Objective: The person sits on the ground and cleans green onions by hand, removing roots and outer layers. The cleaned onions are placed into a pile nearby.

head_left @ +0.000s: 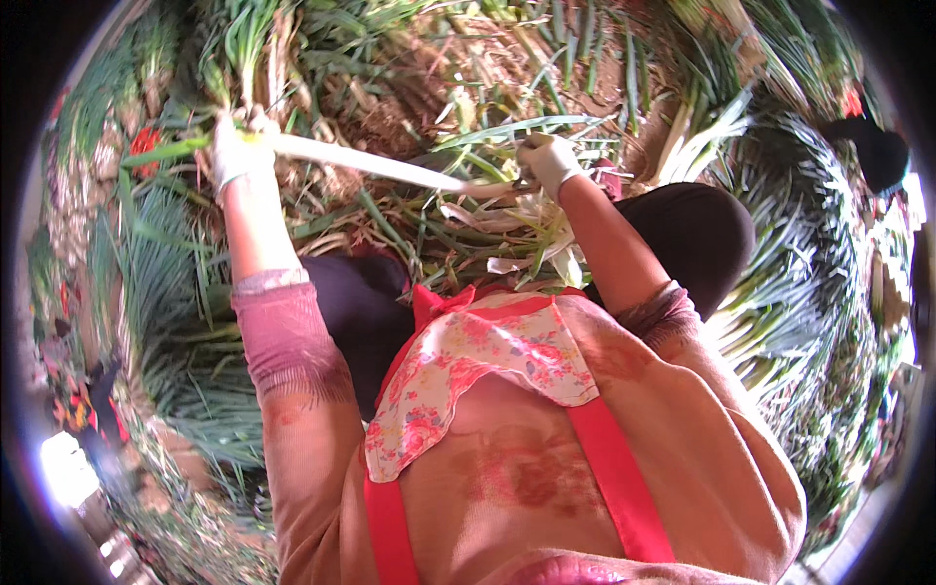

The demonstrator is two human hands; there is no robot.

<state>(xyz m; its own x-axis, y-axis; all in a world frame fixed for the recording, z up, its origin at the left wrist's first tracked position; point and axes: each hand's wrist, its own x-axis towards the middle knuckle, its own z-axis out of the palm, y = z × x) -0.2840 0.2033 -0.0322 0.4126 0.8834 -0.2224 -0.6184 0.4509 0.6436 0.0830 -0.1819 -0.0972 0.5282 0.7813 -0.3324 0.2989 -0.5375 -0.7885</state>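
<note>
A long green onion with a white stalk [373,163] stretches between my two hands at the top middle. My left hand [243,150], in a pale glove, is closed around the stalk near its green leaves, which point left. At the root end is my right hand [547,162], also gloved, with bent fingers beside the darker roots; whether they grip the stalk cannot be told. Loose peeled leaves [541,234] lie on the ground below the stalk, between my knees. Just beyond my left hand stands a bunch of green onions [245,55].
Heaps of green onions [790,241] curve around on the right, with another pile [175,292] at the left. Red netting or cord [146,150] lies at the upper left. A dark-clad person [877,157] is at the far right edge. Bare soil [599,91] shows ahead.
</note>
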